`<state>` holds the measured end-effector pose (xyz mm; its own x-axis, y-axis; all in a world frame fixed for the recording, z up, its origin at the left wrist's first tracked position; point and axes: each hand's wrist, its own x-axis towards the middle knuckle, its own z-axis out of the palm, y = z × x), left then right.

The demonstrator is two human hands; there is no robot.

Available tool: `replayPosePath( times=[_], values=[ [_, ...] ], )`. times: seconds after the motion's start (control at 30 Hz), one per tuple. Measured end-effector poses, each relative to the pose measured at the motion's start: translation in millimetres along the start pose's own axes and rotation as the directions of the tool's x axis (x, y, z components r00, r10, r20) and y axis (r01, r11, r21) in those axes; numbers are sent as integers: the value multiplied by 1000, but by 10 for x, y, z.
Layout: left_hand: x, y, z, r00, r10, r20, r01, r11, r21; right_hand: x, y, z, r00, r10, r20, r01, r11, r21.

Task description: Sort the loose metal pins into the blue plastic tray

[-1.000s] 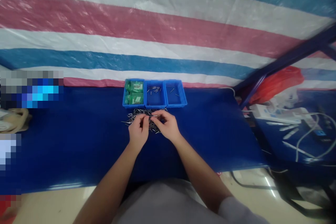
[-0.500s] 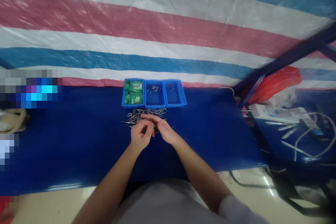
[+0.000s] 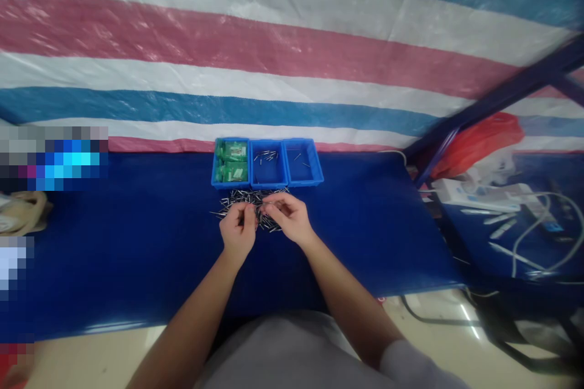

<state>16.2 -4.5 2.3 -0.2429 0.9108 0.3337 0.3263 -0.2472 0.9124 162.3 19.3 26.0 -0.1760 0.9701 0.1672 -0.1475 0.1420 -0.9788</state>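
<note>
A heap of small grey metal pins [image 3: 246,197] lies on the blue table [image 3: 137,237], just in front of a row of three small blue bins. My left hand [image 3: 237,231] and my right hand [image 3: 287,217] meet over the near edge of the heap, fingertips pinched close together around what looks like a pin; it is too small to make out. The left bin [image 3: 232,162] holds green packets. The middle bin [image 3: 268,164] has several pins in it, and the right bin [image 3: 302,162] has a few.
A striped red, white and blue tarp hangs behind the table. To the right stand a dark blue frame bar [image 3: 493,103], a red bag [image 3: 479,140], white cables [image 3: 538,231] and a power strip. A beige object [image 3: 22,213] lies at the left edge.
Half a second ago my right hand reached across toward the left hand with its fingers stretched out. Now both hands are pinched together again over the pins, slightly farther from me.
</note>
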Motion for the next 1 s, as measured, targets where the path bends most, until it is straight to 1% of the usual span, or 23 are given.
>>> replayPosePath(
  times=[0.07,0.13,0.27,0.47,0.57,0.73,0.83,1.0],
  values=[
    [21,14,1,999,-29,-22,29,999,23,0,24,23,998,-13,-64,11,999,-31],
    [27,21,0,999,-40,-11,40,998,40,4,38,40,996,-26,-90,22,999,-49],
    [24,35,-9,999,-47,4,46,996,78,15,51,48,996,-19,-90,14,998,-55],
    [38,61,-21,999,-49,13,47,993,107,19,23,39,998,-12,-67,4,994,-108],
    [44,59,-15,998,-59,20,57,994,90,19,-1,40,996,6,-90,-21,987,-162],
    [35,31,-3,993,-77,85,77,997,1,15,12,29,989,9,-145,-42,973,-226],
    [26,5,2,994,-59,92,58,998,15,11,18,9,989,-15,-149,-25,965,-263],
    [29,14,3,997,-10,78,1,993,121,19,-8,-8,988,-64,-142,8,933,-360]
  ],
)
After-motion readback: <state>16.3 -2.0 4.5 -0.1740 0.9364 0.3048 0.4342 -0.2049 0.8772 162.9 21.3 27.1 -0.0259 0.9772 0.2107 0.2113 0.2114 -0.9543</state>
